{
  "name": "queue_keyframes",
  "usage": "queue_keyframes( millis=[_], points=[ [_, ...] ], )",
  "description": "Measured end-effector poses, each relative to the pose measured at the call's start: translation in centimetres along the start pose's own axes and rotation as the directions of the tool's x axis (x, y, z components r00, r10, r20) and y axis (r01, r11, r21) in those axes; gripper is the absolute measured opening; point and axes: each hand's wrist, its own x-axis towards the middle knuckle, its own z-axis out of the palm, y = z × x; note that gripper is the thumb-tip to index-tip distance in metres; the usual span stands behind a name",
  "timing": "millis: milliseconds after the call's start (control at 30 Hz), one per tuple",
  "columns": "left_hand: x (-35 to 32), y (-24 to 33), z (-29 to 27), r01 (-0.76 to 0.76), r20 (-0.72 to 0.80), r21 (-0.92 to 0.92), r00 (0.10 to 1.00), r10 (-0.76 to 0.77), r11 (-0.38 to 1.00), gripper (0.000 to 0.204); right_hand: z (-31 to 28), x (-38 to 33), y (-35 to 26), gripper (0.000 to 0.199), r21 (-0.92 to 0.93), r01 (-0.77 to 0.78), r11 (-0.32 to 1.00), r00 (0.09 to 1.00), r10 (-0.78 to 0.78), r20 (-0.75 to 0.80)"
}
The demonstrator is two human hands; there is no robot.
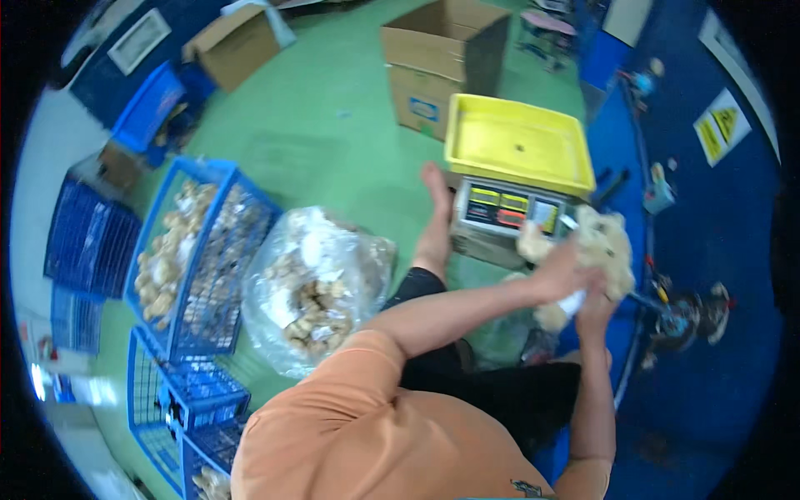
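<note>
A cream plush toy [602, 248] is held up in front of the scale, to my right. My left hand [560, 275] reaches across my body and grips the toy from its left side. My right hand [593, 307] holds it from below, with something white between the fingers. Both hands are closed on the toy. My bare foot [435, 218] stretches out on the green floor beside the scale.
A weighing scale [505, 210] carries a yellow tray [518, 143]. A clear bag of plush toys [312, 287] sits left of my leg. Blue baskets [198, 250] of toys stand further left. Cardboard boxes [440, 60] stand behind the scale.
</note>
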Motion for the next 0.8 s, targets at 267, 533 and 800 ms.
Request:
queue_keyframes(
  millis=[267,533,800],
  points=[
    [-2.3,-3.0,-1.4,-0.275,-0.047,0.182,0.957,0.287,0.944,0.055,-0.4,1.0,1.5,0.037,-0.458,0.284,0.842,0.948,-0.320,-0.001],
    [-0.7,-2.9,-9.9,-0.372,0.010,0.366,0.918,0.396,0.853,0.064,1.1,4.2,-4.0,0.034,-0.708,0.392,0.588,0.908,-0.121,0.402],
    [11.0,-3.0,-19.7,-0.049,-0.099,0.869,0.958,0.270,0.492,0.059,2.5,6.3,-5.4,0.007,-0.609,0.677,0.414,0.736,-0.361,0.573]
  ],
)
